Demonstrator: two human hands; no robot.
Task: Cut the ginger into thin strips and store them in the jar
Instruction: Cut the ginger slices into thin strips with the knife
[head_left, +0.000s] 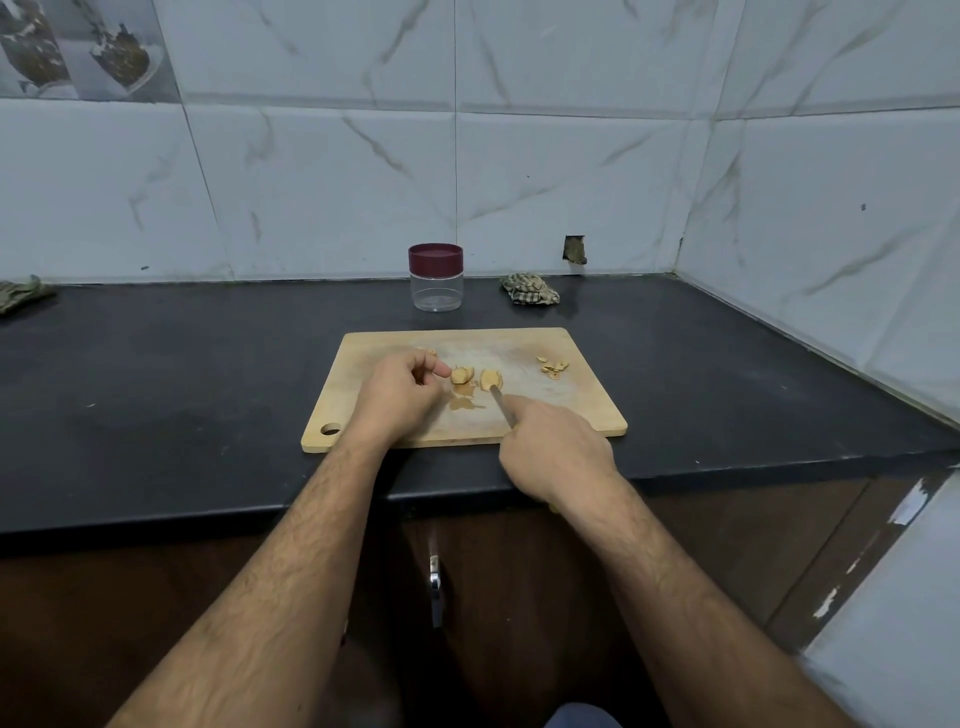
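Observation:
A wooden cutting board (545, 405) lies on the black counter. On it sit a ginger chunk (462, 375), a second ginger piece (489, 379), thin flat slices (465, 404) and a small heap of cut bits (553, 366). My right hand (553, 447) grips a knife (500, 405), forefinger along the blade's back, tip at the second piece. My left hand (400, 400) hovers over the board with loosely curled fingers, its fingertip just left of the ginger chunk, holding nothing. A clear jar (436, 286) with a maroon lid stands behind the board, closed and empty.
A crumpled checked cloth (530, 289) lies at the back right of the jar. Another cloth (23, 293) sits at the far left. Tiled walls bound the counter (182, 389) at the back and right. A cabinet handle (435, 587) shows below the counter edge.

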